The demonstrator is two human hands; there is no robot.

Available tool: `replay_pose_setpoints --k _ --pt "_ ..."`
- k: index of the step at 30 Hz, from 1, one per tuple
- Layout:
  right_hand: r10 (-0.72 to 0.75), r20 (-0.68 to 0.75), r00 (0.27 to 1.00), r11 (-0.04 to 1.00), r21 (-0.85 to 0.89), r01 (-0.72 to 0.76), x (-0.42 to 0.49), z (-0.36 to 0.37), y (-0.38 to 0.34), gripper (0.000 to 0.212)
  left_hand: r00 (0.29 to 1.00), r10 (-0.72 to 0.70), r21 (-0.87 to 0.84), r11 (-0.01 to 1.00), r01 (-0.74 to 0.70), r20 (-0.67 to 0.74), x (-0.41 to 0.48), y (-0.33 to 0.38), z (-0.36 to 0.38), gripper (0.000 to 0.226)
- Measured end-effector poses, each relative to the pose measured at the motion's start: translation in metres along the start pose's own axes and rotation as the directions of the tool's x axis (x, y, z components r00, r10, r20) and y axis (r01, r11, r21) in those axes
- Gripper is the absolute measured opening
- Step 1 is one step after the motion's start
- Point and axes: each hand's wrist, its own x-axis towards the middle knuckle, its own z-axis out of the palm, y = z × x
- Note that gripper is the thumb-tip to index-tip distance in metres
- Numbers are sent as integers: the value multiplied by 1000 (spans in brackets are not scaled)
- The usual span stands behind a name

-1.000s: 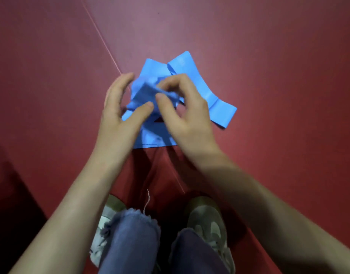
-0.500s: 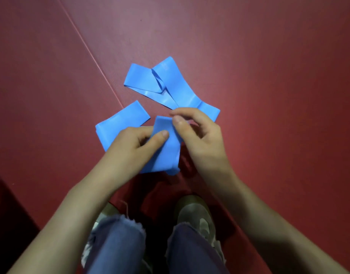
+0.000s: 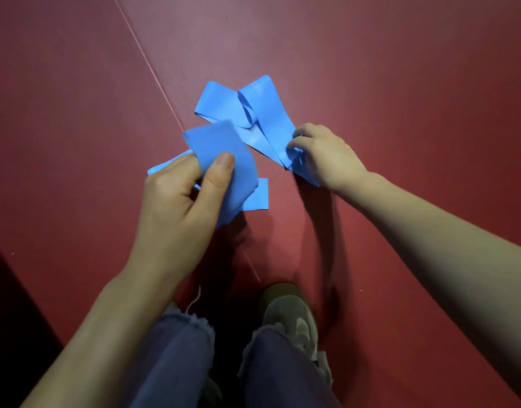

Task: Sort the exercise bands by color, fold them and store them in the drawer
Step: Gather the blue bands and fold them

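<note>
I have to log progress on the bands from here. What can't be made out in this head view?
- Drawer: nowhere in the head view, so storage progress is unknown.
- Band count: the blue bands overlap on the red floor; separate pieces can't be told apart.
- Left hand: its grip covers the lifted band's lower part.
- Right hand: fingertips blurred, band end hidden beneath.
- Other colours: none visible.

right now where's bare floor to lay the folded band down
Bare red mat lies right of and beyond the blue bands, and left of the seam line. Crowded between left hand, right hand and the shoe.
</note>
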Motion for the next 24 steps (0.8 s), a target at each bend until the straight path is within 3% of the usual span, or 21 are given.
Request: replay_pose_setpoints --k 2,5,8,9,12,14,19,24 --pt "-42 7 999 998 -47 42 0 1 0 20 999 -48 -45 998 49 19 -3 0 0 49" --pt "-48 -4 999 996 -77 47 4 -3 -2 19 965 -261 -258 934 246 -23 -4 1 2 40" --pt "-58 -124 991 998 -12 57 3 -12 -12 25 895 -447 -601 718 350 -12 2 -3 1 48" --pt "-63 -174 983 997 39 70 -1 -16 -19 28 882 -472 -669 658 346 -8 3 -5 -2 49" --pt "-32 -338 940 978 184 99 -19 -28 -39 29 906 -423 -726 623 291 0 10 -7 -8 40" --pt "38 -371 928 961 269 68 -31 -33 -50 26 900 -435 -752 589 296 13 14 -5 -9 41" --pt "173 -186 967 846 531 -49 -35 -30 -66 27 825 -564 -783 494 376 41 15 4 -9 42" --pt "171 65 983 749 639 -173 -29 -17 -84 25 788 -599 -823 371 431 143 16 -6 -14 31"
